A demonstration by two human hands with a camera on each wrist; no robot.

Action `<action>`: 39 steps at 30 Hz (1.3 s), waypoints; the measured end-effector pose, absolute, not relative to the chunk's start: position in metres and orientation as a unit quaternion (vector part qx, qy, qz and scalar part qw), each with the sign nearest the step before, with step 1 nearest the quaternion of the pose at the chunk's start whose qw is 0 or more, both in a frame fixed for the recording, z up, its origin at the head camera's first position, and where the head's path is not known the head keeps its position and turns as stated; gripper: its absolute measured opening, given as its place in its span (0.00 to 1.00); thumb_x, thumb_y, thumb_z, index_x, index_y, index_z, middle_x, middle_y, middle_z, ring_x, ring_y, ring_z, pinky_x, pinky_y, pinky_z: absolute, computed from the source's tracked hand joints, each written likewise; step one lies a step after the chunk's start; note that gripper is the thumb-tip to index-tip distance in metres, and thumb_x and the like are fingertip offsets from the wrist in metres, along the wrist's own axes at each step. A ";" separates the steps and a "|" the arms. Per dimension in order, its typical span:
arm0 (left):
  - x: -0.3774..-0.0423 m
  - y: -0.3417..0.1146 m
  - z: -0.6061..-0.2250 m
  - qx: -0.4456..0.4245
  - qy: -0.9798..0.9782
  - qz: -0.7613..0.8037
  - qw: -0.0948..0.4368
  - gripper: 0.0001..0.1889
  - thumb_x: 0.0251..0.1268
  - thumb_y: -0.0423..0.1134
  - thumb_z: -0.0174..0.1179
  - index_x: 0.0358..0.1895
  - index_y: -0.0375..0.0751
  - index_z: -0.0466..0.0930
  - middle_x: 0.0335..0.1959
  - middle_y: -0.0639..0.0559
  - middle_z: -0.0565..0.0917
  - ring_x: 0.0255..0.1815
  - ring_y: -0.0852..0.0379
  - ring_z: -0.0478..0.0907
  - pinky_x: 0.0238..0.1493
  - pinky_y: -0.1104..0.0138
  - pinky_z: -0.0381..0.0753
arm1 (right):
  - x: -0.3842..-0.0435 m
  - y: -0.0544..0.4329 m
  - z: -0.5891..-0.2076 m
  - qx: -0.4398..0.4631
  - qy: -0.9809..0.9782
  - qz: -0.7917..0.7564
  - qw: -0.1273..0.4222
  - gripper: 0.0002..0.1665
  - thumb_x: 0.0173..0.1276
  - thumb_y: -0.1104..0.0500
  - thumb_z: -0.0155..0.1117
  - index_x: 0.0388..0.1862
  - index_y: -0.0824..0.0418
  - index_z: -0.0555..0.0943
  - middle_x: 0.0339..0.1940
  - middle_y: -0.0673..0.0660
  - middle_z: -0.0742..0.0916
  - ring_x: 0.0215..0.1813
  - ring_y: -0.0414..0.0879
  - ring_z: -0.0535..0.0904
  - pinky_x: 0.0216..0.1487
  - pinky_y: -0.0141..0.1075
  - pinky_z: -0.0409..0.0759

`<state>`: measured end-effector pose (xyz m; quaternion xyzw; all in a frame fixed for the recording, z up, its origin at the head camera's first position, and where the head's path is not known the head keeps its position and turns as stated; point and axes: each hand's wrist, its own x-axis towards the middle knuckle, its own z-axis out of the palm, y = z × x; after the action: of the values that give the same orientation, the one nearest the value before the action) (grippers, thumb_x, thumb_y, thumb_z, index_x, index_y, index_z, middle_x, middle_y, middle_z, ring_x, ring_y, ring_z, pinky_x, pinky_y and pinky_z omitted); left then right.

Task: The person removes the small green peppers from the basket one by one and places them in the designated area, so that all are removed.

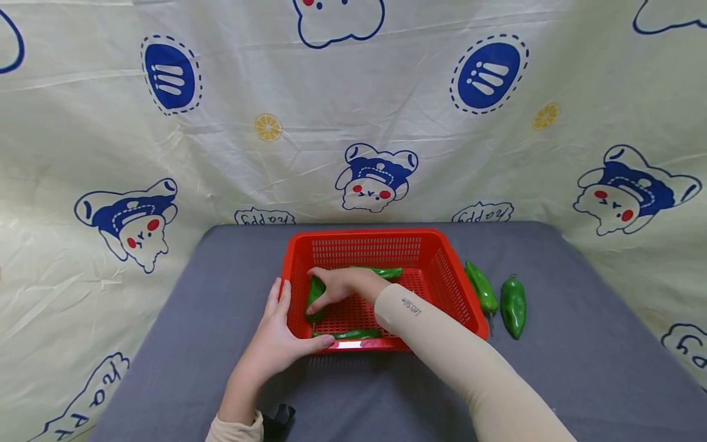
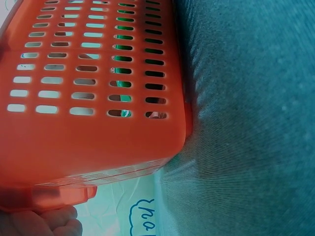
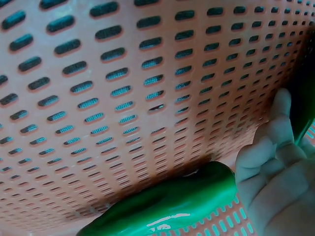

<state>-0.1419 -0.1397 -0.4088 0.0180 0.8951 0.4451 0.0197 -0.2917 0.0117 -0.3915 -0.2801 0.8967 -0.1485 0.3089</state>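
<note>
A red plastic basket (image 1: 364,234) with slotted walls stands on the grey-covered table. My left hand (image 1: 276,344) holds its near left corner, thumb along the front rim and fingers at the left rim. Inside the basket, my right hand (image 1: 339,288) grips a green pepper (image 1: 316,291) lying along the left wall, with thumb and fingers on either side of it. Another green pepper (image 1: 359,334) lies along the front wall, and a third pepper (image 1: 391,272) toward the back is partly hidden by my right wrist. In the right wrist view a glossy pepper (image 3: 172,206) rests beside the perforated plastic.
Two more green peppers, one leaning near the basket's right wall (image 1: 482,288) and one farther right (image 1: 513,307), lie on the grey cloth (image 1: 580,356). A printed white curtain (image 1: 375,110) hangs behind the table. A black object (image 1: 282,417) sits by my left wrist.
</note>
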 end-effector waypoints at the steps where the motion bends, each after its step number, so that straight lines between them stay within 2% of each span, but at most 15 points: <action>1: -0.142 -0.140 -0.409 0.018 0.895 0.445 0.019 0.67 0.44 0.64 0.74 0.81 0.48 0.37 0.83 0.55 0.32 0.82 0.40 0.41 0.71 0.40 0.65 | -0.292 0.012 -0.392 -0.278 0.897 -0.146 0.310 0.62 0.55 0.35 0.72 0.81 0.47 0.49 0.63 0.54 0.73 0.64 0.49 0.68 0.71 0.51 0.70; 12: -0.142 -0.139 -0.409 0.015 0.891 0.453 0.018 0.67 0.43 0.64 0.74 0.81 0.48 0.38 0.83 0.55 0.33 0.82 0.40 0.42 0.69 0.41 0.67 | -0.295 0.011 -0.395 -0.273 0.891 -0.156 0.328 0.64 0.52 0.37 0.74 0.80 0.47 0.49 0.63 0.53 0.72 0.65 0.49 0.66 0.70 0.52 0.70; 21: -0.141 -0.139 -0.408 0.013 0.887 0.461 0.024 0.67 0.43 0.63 0.75 0.81 0.48 0.38 0.83 0.57 0.32 0.82 0.41 0.40 0.71 0.40 0.64 | -0.294 0.009 -0.397 -0.271 0.891 -0.172 0.320 0.59 0.54 0.36 0.72 0.78 0.48 0.52 0.55 0.53 0.75 0.60 0.48 0.70 0.68 0.49 0.72; 28: -0.141 -0.139 -0.409 0.015 0.891 0.452 0.022 0.67 0.43 0.63 0.74 0.81 0.48 0.38 0.83 0.56 0.33 0.82 0.41 0.40 0.71 0.39 0.64 | -0.294 0.009 -0.398 -0.267 0.893 -0.171 0.320 0.56 0.57 0.32 0.68 0.77 0.49 0.54 0.62 0.55 0.73 0.64 0.49 0.69 0.72 0.51 0.68; 39: -0.141 -0.138 -0.409 0.015 0.892 0.451 0.020 0.68 0.42 0.65 0.74 0.81 0.48 0.38 0.83 0.56 0.33 0.82 0.40 0.41 0.70 0.41 0.67 | -0.292 0.008 -0.397 -0.273 0.892 -0.171 0.318 0.57 0.56 0.40 0.73 0.77 0.49 0.53 0.60 0.56 0.73 0.62 0.51 0.69 0.71 0.52 0.70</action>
<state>-0.1408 -0.1381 -0.4085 0.0147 0.8921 0.4511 0.0196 -0.2924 0.0080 -0.3967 -0.2729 0.8918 -0.1707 0.3179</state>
